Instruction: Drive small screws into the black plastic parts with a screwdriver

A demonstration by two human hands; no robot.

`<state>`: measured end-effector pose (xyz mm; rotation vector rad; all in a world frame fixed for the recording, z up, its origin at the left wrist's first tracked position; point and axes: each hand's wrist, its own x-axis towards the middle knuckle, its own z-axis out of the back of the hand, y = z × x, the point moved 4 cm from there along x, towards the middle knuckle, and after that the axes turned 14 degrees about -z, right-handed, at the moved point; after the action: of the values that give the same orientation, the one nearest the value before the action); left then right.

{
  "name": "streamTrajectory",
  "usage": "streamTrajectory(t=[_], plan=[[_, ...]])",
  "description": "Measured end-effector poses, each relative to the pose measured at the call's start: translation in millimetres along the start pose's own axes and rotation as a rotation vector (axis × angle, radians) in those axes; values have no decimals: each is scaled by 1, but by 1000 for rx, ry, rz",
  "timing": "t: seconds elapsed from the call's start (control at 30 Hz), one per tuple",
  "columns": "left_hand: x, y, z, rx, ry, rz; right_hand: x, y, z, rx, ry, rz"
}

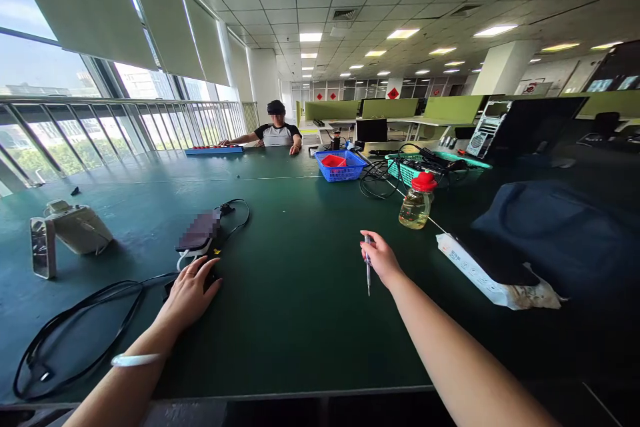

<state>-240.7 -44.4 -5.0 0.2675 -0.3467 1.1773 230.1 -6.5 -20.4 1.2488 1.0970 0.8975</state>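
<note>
My left hand (191,293) rests on the green table (300,293), fingers laid over a small dark object that they mostly hide, beside a propped, blurred-out phone (199,232) on a white stand. A black cable (75,327) loops to its left. My right hand (380,257) is closed around a thin silver screwdriver (369,270), tip pointing down just above the table.
A jar with a red lid (417,202), a white power strip (480,273) and a dark bag (555,233) lie to the right. A blue basket (341,167) and a green basket (415,167) stand farther back. A white device (70,230) lies left. Another person (276,130) sits at the far end.
</note>
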Motion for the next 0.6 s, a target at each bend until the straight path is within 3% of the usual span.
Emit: streamTrajectory(t=[0.6], plan=[[13,-13,7,33,124,160,6,2,0,45,29,25]])
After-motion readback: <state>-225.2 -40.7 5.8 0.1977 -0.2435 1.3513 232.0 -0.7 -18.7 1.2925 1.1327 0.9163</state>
